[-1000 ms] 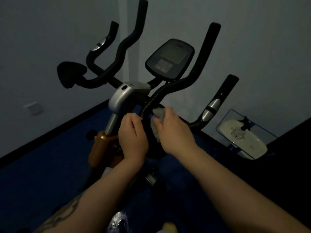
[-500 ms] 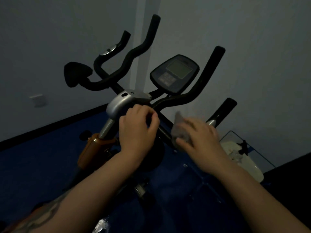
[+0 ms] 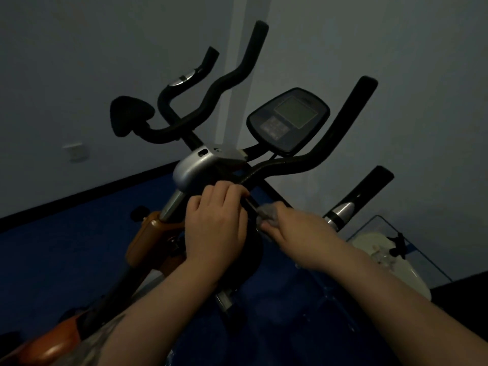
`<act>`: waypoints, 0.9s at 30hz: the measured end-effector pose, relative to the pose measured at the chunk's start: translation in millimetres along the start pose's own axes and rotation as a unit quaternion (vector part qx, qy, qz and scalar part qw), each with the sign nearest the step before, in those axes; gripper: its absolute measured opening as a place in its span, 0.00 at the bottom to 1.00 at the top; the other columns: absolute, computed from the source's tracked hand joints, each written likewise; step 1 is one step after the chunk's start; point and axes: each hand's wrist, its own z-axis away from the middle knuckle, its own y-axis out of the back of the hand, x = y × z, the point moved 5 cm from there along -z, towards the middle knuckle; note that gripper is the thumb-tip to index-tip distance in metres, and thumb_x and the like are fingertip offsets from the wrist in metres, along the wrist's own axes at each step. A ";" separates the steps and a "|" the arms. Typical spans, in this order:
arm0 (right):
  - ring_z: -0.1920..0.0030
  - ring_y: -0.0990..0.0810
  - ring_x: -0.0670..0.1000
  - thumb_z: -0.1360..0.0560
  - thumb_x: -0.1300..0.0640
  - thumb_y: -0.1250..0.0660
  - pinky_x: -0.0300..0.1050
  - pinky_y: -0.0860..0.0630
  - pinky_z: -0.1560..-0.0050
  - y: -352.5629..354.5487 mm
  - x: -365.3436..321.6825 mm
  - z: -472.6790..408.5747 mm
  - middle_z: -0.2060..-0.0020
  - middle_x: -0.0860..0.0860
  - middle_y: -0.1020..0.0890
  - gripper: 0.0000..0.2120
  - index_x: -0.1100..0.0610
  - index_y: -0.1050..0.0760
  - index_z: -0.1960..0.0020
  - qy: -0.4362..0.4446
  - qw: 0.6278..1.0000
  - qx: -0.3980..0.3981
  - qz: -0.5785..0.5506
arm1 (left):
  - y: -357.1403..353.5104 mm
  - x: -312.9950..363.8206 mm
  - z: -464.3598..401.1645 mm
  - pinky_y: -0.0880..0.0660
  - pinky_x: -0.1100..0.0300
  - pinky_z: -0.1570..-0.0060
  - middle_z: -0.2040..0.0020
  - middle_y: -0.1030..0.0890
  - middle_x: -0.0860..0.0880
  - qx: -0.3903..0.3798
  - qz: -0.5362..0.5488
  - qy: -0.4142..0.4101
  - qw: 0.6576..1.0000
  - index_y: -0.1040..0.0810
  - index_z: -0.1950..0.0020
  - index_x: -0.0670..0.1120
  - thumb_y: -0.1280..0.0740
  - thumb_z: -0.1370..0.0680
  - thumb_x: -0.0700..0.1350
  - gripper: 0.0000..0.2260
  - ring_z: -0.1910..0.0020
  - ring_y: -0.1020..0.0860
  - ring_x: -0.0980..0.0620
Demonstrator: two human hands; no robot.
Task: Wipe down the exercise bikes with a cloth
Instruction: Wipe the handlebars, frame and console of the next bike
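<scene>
Since half a second ago the right hand [image 3: 303,233] has slid back along the bar toward the left hand, so the two now sit close together, and the small pale grey cloth [image 3: 268,213] bunched in its fingers is pressed against the thin black handlebar stem [image 3: 252,204] just below the junction. That right hand is curled closed around the cloth, knuckles up, the fabric poking out past the fingertips. The left hand [image 3: 215,223] is wrapped over the same stem just beside it, fingers folded down over the bar under the rounded silver-grey plastic housing [image 3: 196,167] of the black exercise bike [image 3: 224,83], gripping the frame. Above the housing the dark oval console with a grey screen [image 3: 289,118] tilts toward the camera, with curved black foam-covered handlebars rising on either side; the right lower grip shows a shiny metal sensor band [image 3: 340,210]. An orange-brown frame cover [image 3: 150,236] sits low on the post to the left of the hands. Behind stand pale grey walls with a white wall socket [image 3: 75,151] on the left, and the floor is dark blue [image 3: 52,254]. At the lower right, a white object [image 3: 380,249] lies under a clear cover; the dim light hides what it is
</scene>
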 end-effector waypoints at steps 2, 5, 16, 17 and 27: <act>0.50 0.22 0.57 0.20 0.42 0.48 0.52 0.25 0.51 0.2 -7.9 -23.2 0.46 0.57 0.21 0.22 0.56 0.35 0.36 0.025 1.000 0.019 0.004 | -0.3 0.7 -0.3 0.34 0.56 0.58 0.53 0.23 0.50 -0.003 -0.001 -0.004 1.000 0.25 0.49 0.49 0.42 0.26 0.45 0.09 0.57 0.26 0.50; 0.52 0.23 0.55 0.20 0.44 0.47 0.55 0.24 0.50 -5.1 -19.6 -45.4 0.46 0.55 0.22 0.19 0.55 0.34 0.37 0.026 0.994 0.068 -0.077 | 1.3 1.8 0.1 0.36 0.58 0.58 0.54 0.23 0.49 -0.008 0.002 -0.009 1.000 0.25 0.50 0.49 0.42 0.27 0.45 0.09 0.57 0.27 0.50; 0.39 0.27 0.52 0.28 0.50 0.38 0.50 0.47 0.27 46.8 86.9 55.1 0.43 0.51 0.23 0.20 0.53 0.26 0.37 0.117 0.964 0.214 0.109 | -24.8 53.2 -25.1 0.26 0.53 0.54 0.52 0.23 0.55 -0.138 0.235 0.053 0.961 0.25 0.49 0.52 0.37 0.25 0.43 0.06 0.54 0.24 0.53; 0.39 0.27 0.52 0.28 0.51 0.38 0.50 0.50 0.26 51.7 91.5 54.5 0.45 0.51 0.23 0.18 0.53 0.24 0.40 0.067 0.962 0.257 0.070 | -30.3 54.5 -25.0 0.27 0.53 0.53 0.51 0.22 0.54 -0.157 0.178 0.041 0.970 0.24 0.48 0.52 0.38 0.24 0.44 0.07 0.52 0.23 0.52; 0.58 0.21 0.55 0.25 0.53 0.37 0.54 0.33 0.34 57.2 93.5 40.8 0.61 0.53 0.19 0.11 0.57 0.19 0.59 0.097 0.910 0.397 0.075 | -40.8 54.1 -21.9 0.30 0.55 0.51 0.49 0.18 0.55 -0.202 0.050 -0.003 0.978 0.21 0.49 0.54 0.40 0.24 0.47 0.09 0.50 0.22 0.51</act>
